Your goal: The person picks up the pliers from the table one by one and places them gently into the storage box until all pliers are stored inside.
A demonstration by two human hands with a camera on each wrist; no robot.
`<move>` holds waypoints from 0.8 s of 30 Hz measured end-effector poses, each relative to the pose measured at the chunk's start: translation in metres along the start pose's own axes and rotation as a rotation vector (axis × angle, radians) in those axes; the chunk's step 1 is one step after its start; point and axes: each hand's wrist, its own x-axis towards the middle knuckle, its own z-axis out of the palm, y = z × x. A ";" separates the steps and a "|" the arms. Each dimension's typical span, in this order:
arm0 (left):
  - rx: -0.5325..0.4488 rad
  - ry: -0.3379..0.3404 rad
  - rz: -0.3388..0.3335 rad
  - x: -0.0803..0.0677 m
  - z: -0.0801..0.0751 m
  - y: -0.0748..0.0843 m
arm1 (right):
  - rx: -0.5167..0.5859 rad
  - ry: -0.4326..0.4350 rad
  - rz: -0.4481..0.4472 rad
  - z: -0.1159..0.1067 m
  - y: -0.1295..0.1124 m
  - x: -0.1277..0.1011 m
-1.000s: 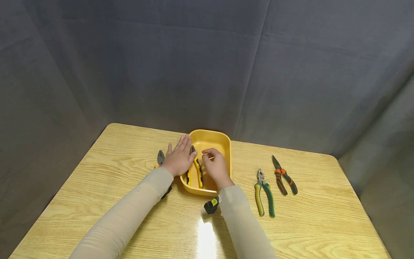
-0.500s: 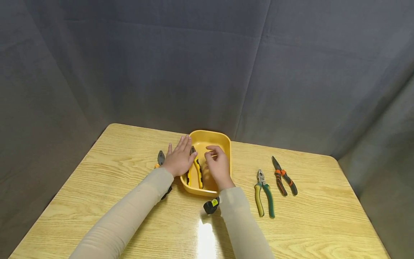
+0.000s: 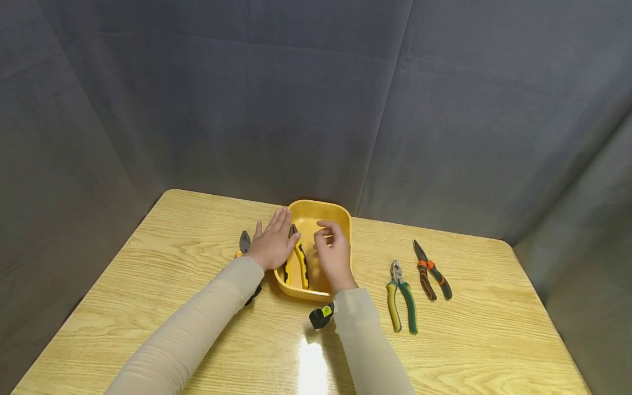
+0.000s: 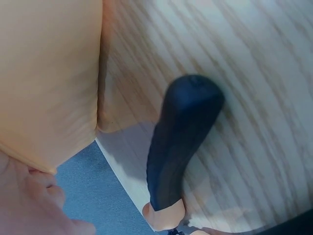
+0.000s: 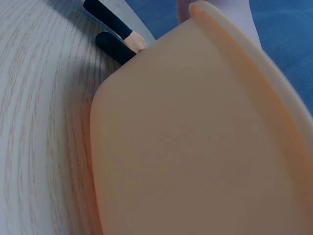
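Note:
A pair of yellow-and-black pliers lies along the left side inside a yellow plastic box. My left hand rests across the box's left rim with straight, spread fingers, its thumb over the pliers' upper part. Over the right half of the box is my right hand, fingers loosely bent and nothing visible between them. Left of the box, partly covered by my left forearm, lies another pair of pliers; one black handle of it fills the middle of the left wrist view.
On the wooden table to the right lie green-and-yellow pliers and orange-and-black long-nose pliers. A small black device with a lime patch sits by my right wrist. Grey cloth hangs behind the table.
My right hand has shifted slightly to the right and its fingers are a little more bent. The left hand keeps its place, and the tools lie as before.

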 end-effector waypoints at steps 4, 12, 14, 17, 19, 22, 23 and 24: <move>-0.001 -0.003 0.000 0.000 0.000 0.000 | 0.053 0.037 -0.024 -0.002 0.000 0.000; -0.009 0.007 0.005 0.001 0.002 -0.001 | 0.231 0.136 -0.107 -0.009 -0.001 -0.001; -0.013 0.011 0.008 0.001 0.002 -0.002 | 0.251 0.160 -0.135 -0.010 -0.003 -0.002; -0.017 0.014 0.012 0.001 0.002 -0.002 | 0.261 0.198 -0.171 -0.013 -0.015 -0.007; -0.022 0.017 0.015 0.001 0.001 -0.002 | 0.259 0.215 -0.184 -0.015 -0.023 -0.011; -0.022 0.012 0.023 0.000 0.000 -0.002 | 0.264 0.231 -0.190 -0.018 -0.031 -0.016; -0.019 0.008 0.025 0.000 0.000 -0.002 | 0.274 0.235 -0.191 -0.018 -0.027 -0.015; -0.015 0.004 0.027 -0.001 0.000 -0.002 | 0.286 0.240 -0.192 -0.019 -0.023 -0.014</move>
